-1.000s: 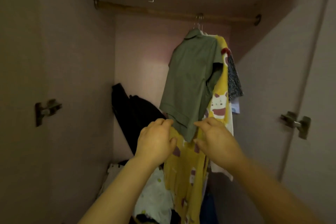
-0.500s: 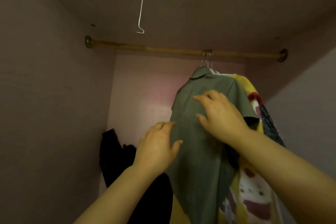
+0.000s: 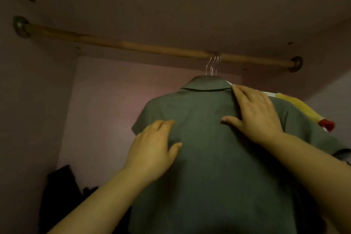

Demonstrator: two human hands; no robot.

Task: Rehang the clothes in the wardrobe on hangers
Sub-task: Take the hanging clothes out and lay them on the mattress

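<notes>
On rod (image 3: 133,45): green shirt (image 3: 212,148) hung by hanger hooks (image 3: 213,63). Left hand (image 3: 153,150), right hand (image 3: 255,114) flat on shirt, fingers extended, gripping nothing.

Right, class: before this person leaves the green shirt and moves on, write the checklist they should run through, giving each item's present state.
1. Are the hanger hooks over the rod: ok.
2. Does the green shirt hang with its collar uppermost: ok.
3. Do the left hand and right hand lie on the shirt, gripping nothing: ok.
4. Is there bare rod left of the hooks: ok.
5. Are all clothes hung: not ok, dark clothes lie unhung at lower left.
6. Is a spare hanger at hand: cannot tell, none in view.
</notes>
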